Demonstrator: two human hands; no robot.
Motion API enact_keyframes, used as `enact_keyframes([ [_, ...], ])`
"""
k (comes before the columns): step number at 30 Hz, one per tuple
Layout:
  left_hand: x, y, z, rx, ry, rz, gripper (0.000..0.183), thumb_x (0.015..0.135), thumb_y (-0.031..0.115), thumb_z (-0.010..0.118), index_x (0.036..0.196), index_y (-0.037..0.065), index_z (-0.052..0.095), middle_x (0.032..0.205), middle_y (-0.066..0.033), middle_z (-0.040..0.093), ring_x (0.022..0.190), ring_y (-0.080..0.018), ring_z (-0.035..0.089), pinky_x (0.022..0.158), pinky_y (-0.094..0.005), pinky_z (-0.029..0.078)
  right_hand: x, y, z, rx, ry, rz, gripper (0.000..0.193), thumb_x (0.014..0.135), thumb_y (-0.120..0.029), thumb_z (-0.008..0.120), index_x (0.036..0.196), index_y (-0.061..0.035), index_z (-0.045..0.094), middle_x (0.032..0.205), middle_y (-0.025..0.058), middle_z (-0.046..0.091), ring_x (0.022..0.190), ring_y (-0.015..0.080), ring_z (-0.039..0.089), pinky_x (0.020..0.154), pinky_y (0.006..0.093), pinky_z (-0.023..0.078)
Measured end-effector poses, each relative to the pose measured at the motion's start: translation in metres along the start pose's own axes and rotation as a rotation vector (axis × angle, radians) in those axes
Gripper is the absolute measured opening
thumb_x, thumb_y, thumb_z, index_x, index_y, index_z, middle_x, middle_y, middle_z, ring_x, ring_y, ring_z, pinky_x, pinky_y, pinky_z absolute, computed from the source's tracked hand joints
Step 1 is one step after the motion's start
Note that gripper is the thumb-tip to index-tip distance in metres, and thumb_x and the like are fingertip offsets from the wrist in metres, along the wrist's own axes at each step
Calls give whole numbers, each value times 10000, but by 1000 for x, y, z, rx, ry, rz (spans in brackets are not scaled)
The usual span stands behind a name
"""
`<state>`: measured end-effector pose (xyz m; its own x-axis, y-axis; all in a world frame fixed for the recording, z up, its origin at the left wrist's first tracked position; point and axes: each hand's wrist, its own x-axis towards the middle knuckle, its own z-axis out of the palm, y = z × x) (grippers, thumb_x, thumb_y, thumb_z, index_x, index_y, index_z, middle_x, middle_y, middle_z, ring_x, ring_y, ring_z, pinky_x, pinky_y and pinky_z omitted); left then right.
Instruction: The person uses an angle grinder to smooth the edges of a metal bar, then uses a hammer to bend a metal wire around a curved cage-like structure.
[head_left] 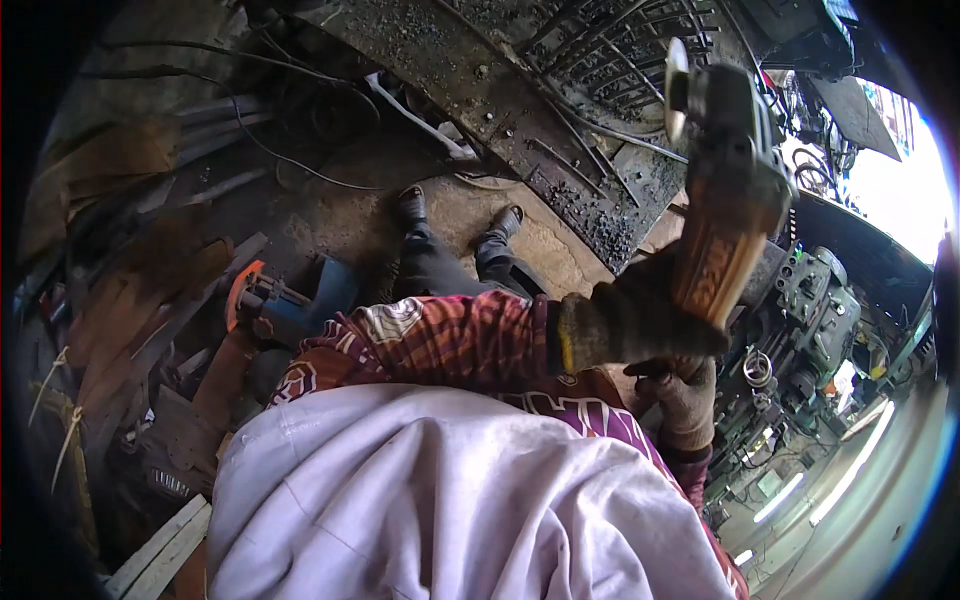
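An angle grinder (735,215) with an orange body and a grey metal head is raised at the right, its pale disc (677,92) at the upper end. Across from the left comes my sleeved left arm; my left hand (635,315), in a dark glove with a yellow-edged cuff, is closed around the orange body. Just below it, my right hand (685,400), in a greyish knitted glove, has its fingers curled at the grinder's rear end. Part of that grip is hidden behind the left glove and the tool.
A dark metal worktable (480,80) littered with black bits and thin rods stands ahead, with a barred metal piece (625,60) on it. Scrap sheets (150,270) and a blue-and-orange tool (320,290) lie left. Machinery (815,300) stands right. A loose cable (255,140) crosses the upper left.
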<state>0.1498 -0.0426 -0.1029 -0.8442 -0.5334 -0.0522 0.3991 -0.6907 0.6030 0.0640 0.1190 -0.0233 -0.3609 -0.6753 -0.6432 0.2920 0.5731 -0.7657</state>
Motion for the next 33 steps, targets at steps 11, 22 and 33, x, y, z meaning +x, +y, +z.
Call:
enact_keyframes([
  [11, -33, 2, -28, -134, 73, -57, 1046, 743, 273, 953, 1570, 78, 343, 1472, -113, 542, 1362, -233, 523, 1138, -397, 435, -9, 29, 36, -393, 78, 57, 473, 828, 83, 771, 1259, -6, 596, 1165, 90, 703, 1042, 211, 695, 868, 365, 581],
  [22, -44, -3, -37, -114, 97, -34, 1031, 745, 268, 948, 1564, 74, 353, 1436, -133, 572, 1334, -243, 562, 1119, -400, 463, 0, 15, 53, -590, 89, 111, 570, 765, -89, 882, 1273, -13, 636, 1285, 147, 693, 1191, 252, 671, 1015, 404, 532],
  [33, -45, -8, -44, -167, 196, -30, 915, 762, 274, 931, 1490, 56, 422, 1378, -132, 589, 1270, -251, 600, 1071, -401, 494, 12, 4, 70, -605, 98, 232, 555, 797, -77, 862, 1298, -25, 631, 1277, 132, 703, 1183, 250, 680, 1014, 411, 539],
])
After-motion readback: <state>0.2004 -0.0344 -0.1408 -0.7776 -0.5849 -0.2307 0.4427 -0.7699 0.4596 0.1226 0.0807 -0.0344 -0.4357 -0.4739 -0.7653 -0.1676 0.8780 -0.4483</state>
